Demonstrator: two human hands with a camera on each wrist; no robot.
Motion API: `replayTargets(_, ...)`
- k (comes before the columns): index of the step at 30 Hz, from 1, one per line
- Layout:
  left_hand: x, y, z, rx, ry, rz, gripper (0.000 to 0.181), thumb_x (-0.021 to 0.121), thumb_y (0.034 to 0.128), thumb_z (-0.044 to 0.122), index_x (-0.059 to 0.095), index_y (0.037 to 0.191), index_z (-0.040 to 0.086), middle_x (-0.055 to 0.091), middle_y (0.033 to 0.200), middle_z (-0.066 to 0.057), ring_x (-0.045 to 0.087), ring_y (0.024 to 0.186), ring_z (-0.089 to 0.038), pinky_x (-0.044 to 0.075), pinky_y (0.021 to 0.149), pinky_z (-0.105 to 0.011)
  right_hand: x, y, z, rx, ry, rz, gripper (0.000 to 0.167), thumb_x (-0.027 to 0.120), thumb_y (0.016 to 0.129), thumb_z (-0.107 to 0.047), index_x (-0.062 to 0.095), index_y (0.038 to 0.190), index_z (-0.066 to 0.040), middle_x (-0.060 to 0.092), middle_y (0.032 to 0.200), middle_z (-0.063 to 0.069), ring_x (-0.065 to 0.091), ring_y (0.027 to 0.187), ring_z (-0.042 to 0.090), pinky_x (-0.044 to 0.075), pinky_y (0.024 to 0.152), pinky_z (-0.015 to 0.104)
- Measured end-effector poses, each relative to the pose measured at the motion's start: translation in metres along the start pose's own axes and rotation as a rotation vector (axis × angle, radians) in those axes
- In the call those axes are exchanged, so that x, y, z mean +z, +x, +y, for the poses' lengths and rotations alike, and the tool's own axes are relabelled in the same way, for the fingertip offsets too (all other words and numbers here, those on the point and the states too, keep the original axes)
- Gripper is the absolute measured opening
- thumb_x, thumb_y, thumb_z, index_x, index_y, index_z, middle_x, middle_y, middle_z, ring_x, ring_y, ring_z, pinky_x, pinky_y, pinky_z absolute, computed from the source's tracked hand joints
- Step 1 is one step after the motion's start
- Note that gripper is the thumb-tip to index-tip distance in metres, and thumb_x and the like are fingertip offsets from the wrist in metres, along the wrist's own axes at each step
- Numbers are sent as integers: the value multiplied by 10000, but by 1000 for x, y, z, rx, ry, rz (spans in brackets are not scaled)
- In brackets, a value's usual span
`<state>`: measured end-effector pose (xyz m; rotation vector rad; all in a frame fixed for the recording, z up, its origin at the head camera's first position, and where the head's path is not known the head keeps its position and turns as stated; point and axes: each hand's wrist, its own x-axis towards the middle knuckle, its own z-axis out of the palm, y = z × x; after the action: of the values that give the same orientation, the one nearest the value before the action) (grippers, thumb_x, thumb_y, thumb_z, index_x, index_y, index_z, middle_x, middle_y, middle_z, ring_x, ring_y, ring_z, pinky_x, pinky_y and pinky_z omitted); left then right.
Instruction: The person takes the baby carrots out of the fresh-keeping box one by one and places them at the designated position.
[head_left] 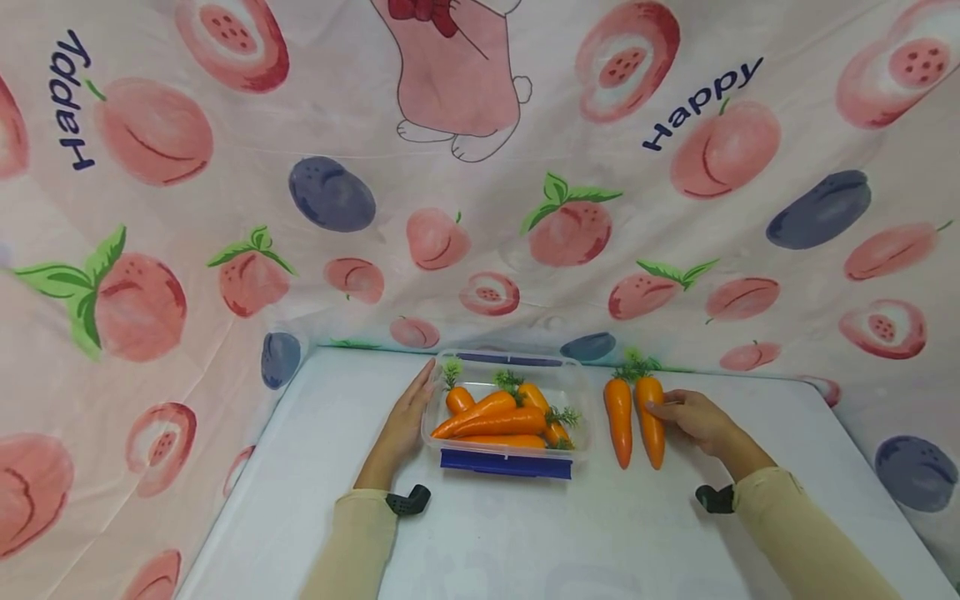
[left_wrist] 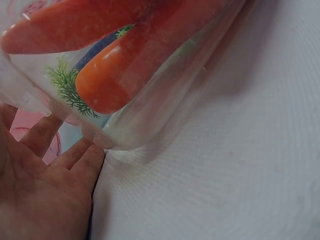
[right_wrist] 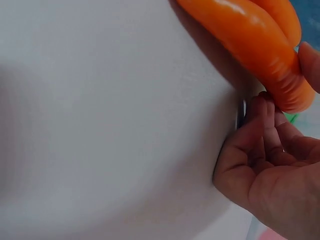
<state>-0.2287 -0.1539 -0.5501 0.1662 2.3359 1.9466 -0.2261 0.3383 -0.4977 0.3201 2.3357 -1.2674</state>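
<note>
A clear plastic box (head_left: 431,421) with blue latch flaps stands on the table, and several orange toy carrots (head_left: 498,423) with green tops lie in it. My left hand (head_left: 405,421) rests its extended fingers against the box's left side; in the left wrist view the left hand (left_wrist: 47,185) touches the clear wall. Right of the box, two more carrots lie side by side. My right hand (head_left: 697,417) pinches the right one, a carrot (head_left: 651,433), near its thick end. In the right wrist view the thumb lies over this carrot (right_wrist: 250,40) and curled fingers are beside it.
The white table (head_left: 525,533) is backed by a fruit-printed cloth (head_left: 465,183) that rises behind and at both sides. The left neighbouring carrot (head_left: 618,421) lies close to the held one. A blue latch flap (head_left: 506,464) sticks out at the box's front.
</note>
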Motion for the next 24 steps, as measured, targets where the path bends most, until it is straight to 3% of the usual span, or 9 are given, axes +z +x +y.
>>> replayTargets(24,0,0,1,-21,4,1,513,383,1055,577,319,1559,500,266,1686,99,170,1591,-249,95,1276,-563,1,6,-9,55,33,-15,756,689,971,-383,355,1443,104,447,1383,289,470,1204,390,409,1154,550)
